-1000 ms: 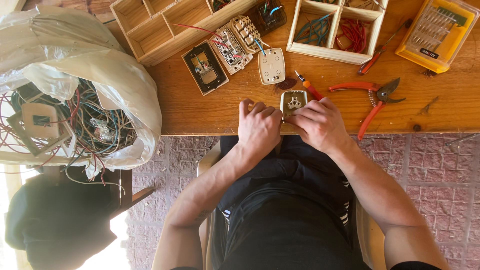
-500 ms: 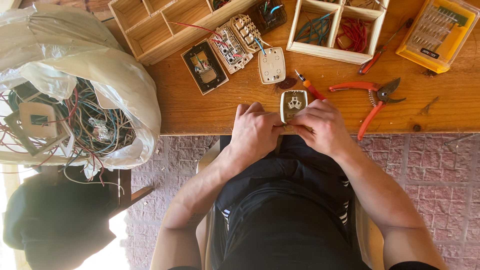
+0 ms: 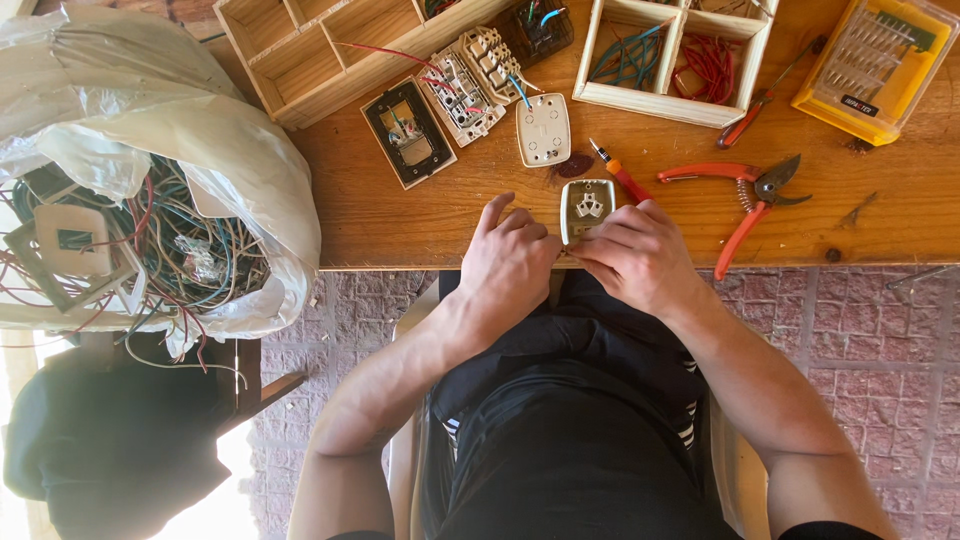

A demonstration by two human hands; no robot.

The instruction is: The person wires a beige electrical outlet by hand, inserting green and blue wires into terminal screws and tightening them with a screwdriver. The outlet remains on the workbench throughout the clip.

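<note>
A small beige wall socket (image 3: 587, 207) with a grey middle lies at the near edge of the wooden table (image 3: 420, 215). My right hand (image 3: 635, 255) grips its lower right side with fingers curled. My left hand (image 3: 508, 262) rests just left of the socket, fingers touching its lower left edge. A small orange-handled screwdriver (image 3: 622, 177) lies just behind the socket, and a white cover plate (image 3: 543, 129) lies beyond that.
Orange-handled pruning cutters (image 3: 745, 195) lie to the right. At the back stand wooden compartment trays (image 3: 680, 55) with wires, a yellow bit case (image 3: 868, 62), a dark switch plate (image 3: 408, 133) and a white switch module (image 3: 465, 75). A plastic bag of wires (image 3: 140, 190) sits left.
The socket has come up from the table edge onto the tabletop with both hands. My left hand has opened its fingers and lies flatter beside it.
</note>
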